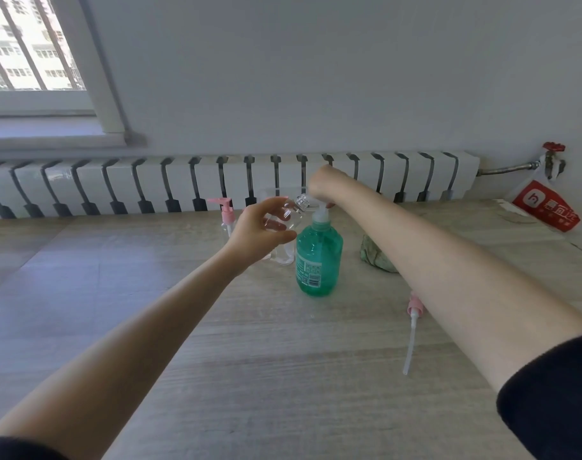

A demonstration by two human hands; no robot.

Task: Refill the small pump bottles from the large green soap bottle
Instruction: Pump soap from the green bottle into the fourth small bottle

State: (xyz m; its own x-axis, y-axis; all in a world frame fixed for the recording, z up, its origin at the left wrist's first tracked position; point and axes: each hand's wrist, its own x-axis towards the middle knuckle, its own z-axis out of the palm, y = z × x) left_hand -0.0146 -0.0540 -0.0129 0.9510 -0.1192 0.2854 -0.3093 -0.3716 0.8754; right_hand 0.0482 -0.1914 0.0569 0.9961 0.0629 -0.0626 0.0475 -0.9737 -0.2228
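A large green soap bottle (317,260) of translucent plastic, round-shouldered and filled with teal liquid, stood upright at the centre of the frame on a pale wood-grain table (249,343). A printed label with a barcode faced lower left. The right hand (326,184) arched over its white pump head (321,210), fingers curled down onto the top of it, one fingertip showing just right of the nozzle.

The left hand (259,232) gripped a clear small bottle (284,254), thumb in front and fingers wrapped behind the smooth, see-through wall. The bottle was tilted, its threaded open neck up against the pump's spout, its base touching or just beside the green bottle's left shoulder.

Left of the hand stood a second small bottle (225,214) with a pink pump. A loose pink pump (412,313) with a long white dip tube lay at centre right, partly under the right forearm. A crumpled green cloth (372,254) sat behind that arm. A white ribbed radiator (216,180) ran along the wall, and a red-and-white bag (545,207) hung at upper right.
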